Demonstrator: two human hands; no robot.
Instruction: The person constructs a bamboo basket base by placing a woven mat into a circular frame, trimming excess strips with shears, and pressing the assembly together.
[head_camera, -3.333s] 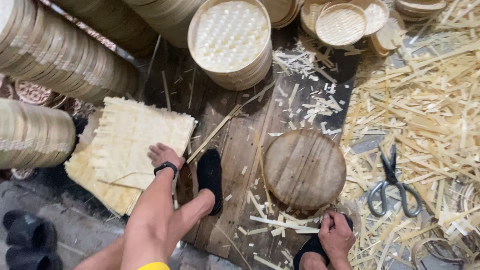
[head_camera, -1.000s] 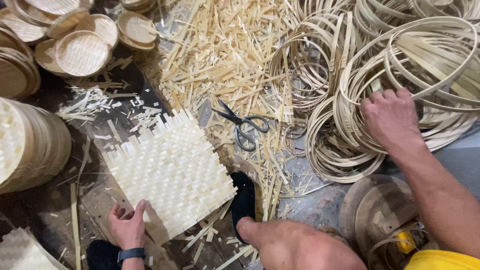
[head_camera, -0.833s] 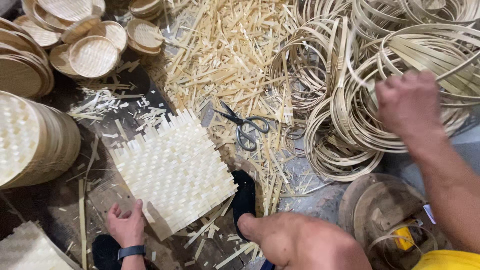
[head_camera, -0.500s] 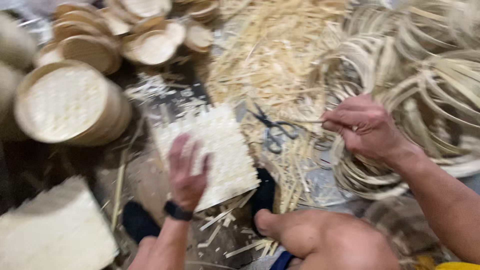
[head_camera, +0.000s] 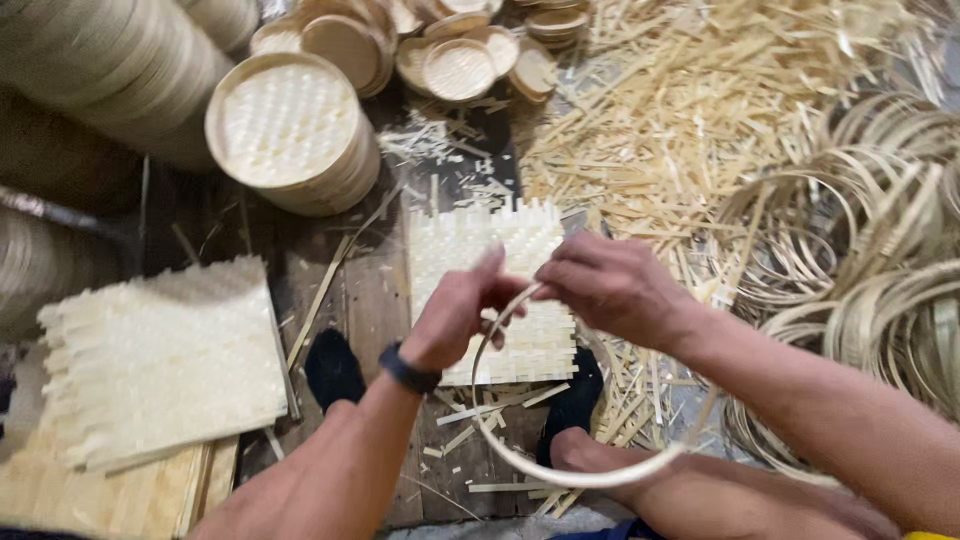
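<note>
With my left hand (head_camera: 455, 315) and right hand (head_camera: 610, 285) I gripped the bamboo hoop (head_camera: 575, 470) above the woven mat (head_camera: 500, 250), still unfitted.

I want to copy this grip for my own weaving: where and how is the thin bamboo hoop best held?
Grip the bamboo hoop at its top arc, where both hands meet above the woven mat. The left hand pinches it from the left, the right hand from the right. The strip is thin and springy, and its lower loop hangs free towards the knees, so two close pinches probably keep the ring steady.
</note>
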